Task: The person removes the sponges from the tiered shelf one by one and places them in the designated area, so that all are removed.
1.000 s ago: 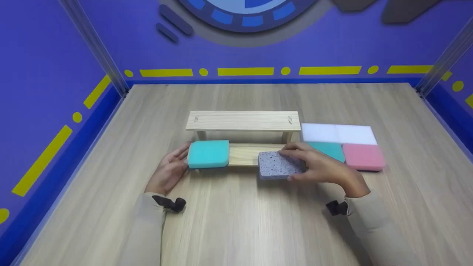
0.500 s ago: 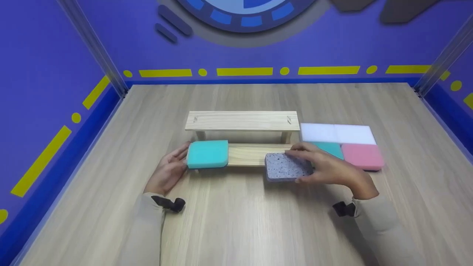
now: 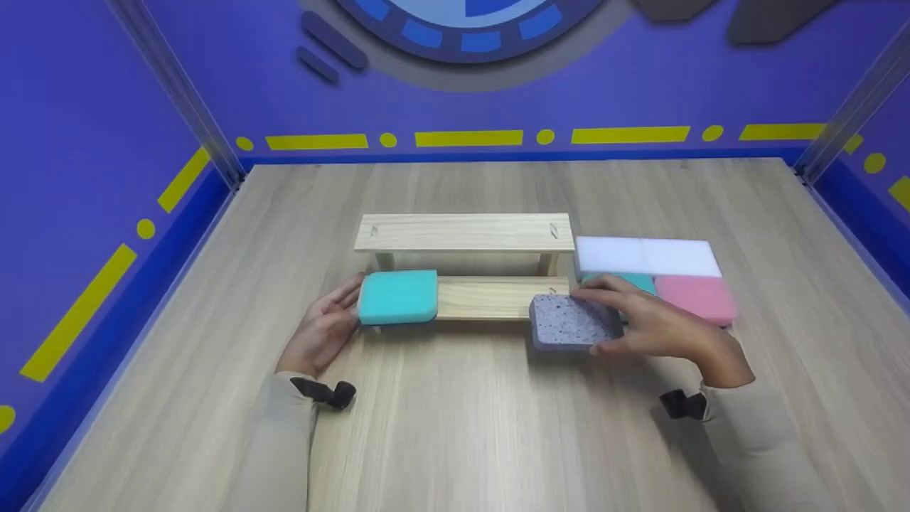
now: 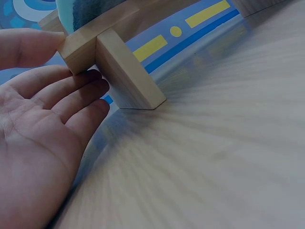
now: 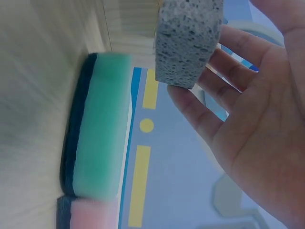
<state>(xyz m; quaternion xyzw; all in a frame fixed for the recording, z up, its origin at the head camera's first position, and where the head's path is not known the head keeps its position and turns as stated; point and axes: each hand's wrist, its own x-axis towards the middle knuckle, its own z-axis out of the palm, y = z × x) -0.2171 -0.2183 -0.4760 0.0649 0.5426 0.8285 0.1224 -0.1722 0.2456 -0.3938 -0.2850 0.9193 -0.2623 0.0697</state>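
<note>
In the head view my left hand [image 3: 323,327] is at the left end of a two-step wooden stand [image 3: 501,299]. The left wrist view has its thumb and fingers around the end of the lower board [image 4: 78,55]. A teal sponge [image 3: 398,297] with a dark underside lies on that board's left end. My right hand [image 3: 650,323] pinches a grey speckled sponge [image 3: 574,323] between thumb and fingers, at the front right of the lower board. The right wrist view shows this grey sponge [image 5: 188,43] held above the table.
Right of the stand, two white blocks [image 3: 647,256] lie side by side. In front of them are another teal sponge [image 5: 102,124], partly hidden by my right hand in the head view, and a pink sponge [image 3: 697,299]. Blue panels [image 3: 498,114] wall the table's back and sides.
My right hand has moved to the right with the grey speckled sponge, from the middle of the lower board toward its right end. The left hand stays in place.
</note>
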